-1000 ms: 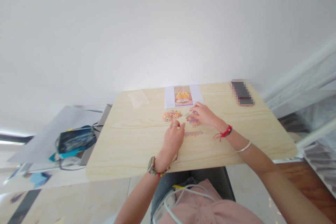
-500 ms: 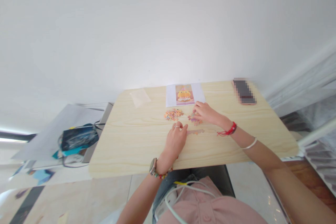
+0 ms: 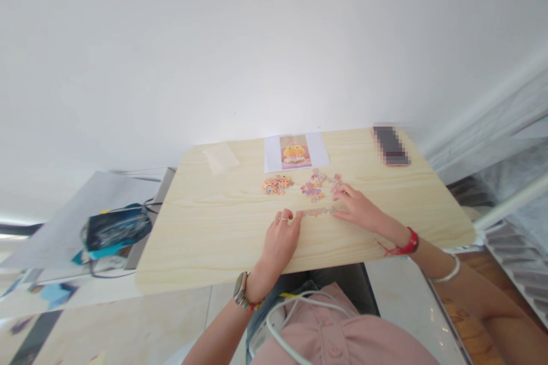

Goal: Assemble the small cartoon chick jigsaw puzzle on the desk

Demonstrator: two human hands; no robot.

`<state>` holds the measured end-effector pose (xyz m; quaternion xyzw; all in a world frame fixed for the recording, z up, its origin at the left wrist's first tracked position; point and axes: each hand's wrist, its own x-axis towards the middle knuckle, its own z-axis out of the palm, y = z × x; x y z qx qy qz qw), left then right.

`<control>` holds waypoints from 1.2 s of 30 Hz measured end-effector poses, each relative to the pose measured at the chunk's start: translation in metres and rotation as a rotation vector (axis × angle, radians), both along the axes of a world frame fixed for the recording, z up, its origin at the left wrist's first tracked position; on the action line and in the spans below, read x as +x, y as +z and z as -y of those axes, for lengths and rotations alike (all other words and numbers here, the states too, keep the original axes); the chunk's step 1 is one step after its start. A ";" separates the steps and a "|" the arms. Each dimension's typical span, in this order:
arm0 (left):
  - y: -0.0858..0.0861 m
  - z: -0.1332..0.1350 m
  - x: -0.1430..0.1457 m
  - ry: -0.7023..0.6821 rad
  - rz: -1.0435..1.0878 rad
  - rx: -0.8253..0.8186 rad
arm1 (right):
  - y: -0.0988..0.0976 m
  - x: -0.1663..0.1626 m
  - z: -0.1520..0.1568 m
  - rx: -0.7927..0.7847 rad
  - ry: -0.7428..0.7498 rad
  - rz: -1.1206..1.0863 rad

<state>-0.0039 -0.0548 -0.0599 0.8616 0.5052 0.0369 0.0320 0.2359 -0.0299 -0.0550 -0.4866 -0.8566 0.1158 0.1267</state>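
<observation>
A narrow row of joined jigsaw pieces (image 3: 315, 213) lies near the table's front. My left hand (image 3: 280, 242), its fingers curled, holds the row at its left end with a fingertip. At the other end, the thumb of my right hand (image 3: 363, 212) touches the row beside a small greenish piece (image 3: 333, 211). The right fingers are apart from that thumb, close to a little cluster of pinkish pieces (image 3: 336, 181). Loose pink and purple jigsaw pieces (image 3: 314, 189) are spread above the row. Farther left is a heap of orange jigsaw pieces (image 3: 277, 185).
A paper sheet with a printed picture of a yellow plush figure (image 3: 295, 152) lies at the back of the table (image 3: 205, 228). To its left is a pale, thin packet (image 3: 220, 158). A phone (image 3: 390, 145) rests at the back right. The wall (image 3: 257, 57) borders the far edge.
My right hand has moved from the pink and purple pieces right and toward me, to the row's right end. My left hand stays at the left end. The view has shifted slightly.
</observation>
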 end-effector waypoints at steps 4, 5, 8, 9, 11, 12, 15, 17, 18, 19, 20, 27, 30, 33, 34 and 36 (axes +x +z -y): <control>-0.002 0.000 -0.001 0.003 -0.018 -0.005 | -0.012 -0.011 0.012 0.024 -0.166 0.002; -0.002 0.000 -0.001 0.003 -0.020 -0.010 | -0.014 -0.012 0.014 0.026 -0.166 0.004; -0.004 0.000 0.000 0.002 -0.021 -0.016 | -0.014 -0.012 0.013 0.034 -0.122 0.019; -0.005 0.000 0.000 0.001 -0.017 -0.013 | -0.013 -0.011 0.012 0.038 -0.099 0.031; -0.006 0.001 -0.001 0.003 -0.007 -0.010 | -0.011 -0.008 0.009 0.048 -0.055 0.061; -0.006 0.001 -0.001 0.006 -0.001 -0.012 | -0.010 -0.007 0.008 0.055 -0.037 0.073; -0.009 0.003 -0.001 0.021 0.004 -0.032 | -0.010 -0.004 0.006 0.082 0.007 0.090; -0.010 0.004 -0.001 0.026 -0.001 -0.041 | -0.011 -0.004 0.005 0.094 0.051 0.105; -0.010 0.005 -0.001 0.029 -0.004 -0.042 | -0.012 -0.004 0.004 0.097 0.076 0.119; -0.010 0.005 -0.001 0.031 -0.007 -0.042 | -0.012 -0.005 0.004 0.099 0.097 0.134; -0.010 0.005 -0.001 0.032 -0.011 -0.041 | -0.013 -0.006 0.003 0.101 0.111 0.149; -0.007 0.009 0.004 0.043 -0.020 -0.027 | -0.013 -0.006 0.003 0.106 0.119 0.143; -0.008 0.012 0.006 0.063 -0.022 -0.025 | -0.009 -0.006 0.004 0.095 0.096 0.090; -0.009 0.012 0.008 0.072 -0.028 -0.025 | -0.006 -0.008 0.003 0.085 0.073 0.068; -0.010 0.012 0.008 0.073 -0.029 -0.025 | -0.006 -0.009 0.002 0.084 0.065 0.070; -0.011 0.010 0.007 0.080 -0.030 -0.023 | -0.005 -0.011 0.000 0.082 0.052 0.082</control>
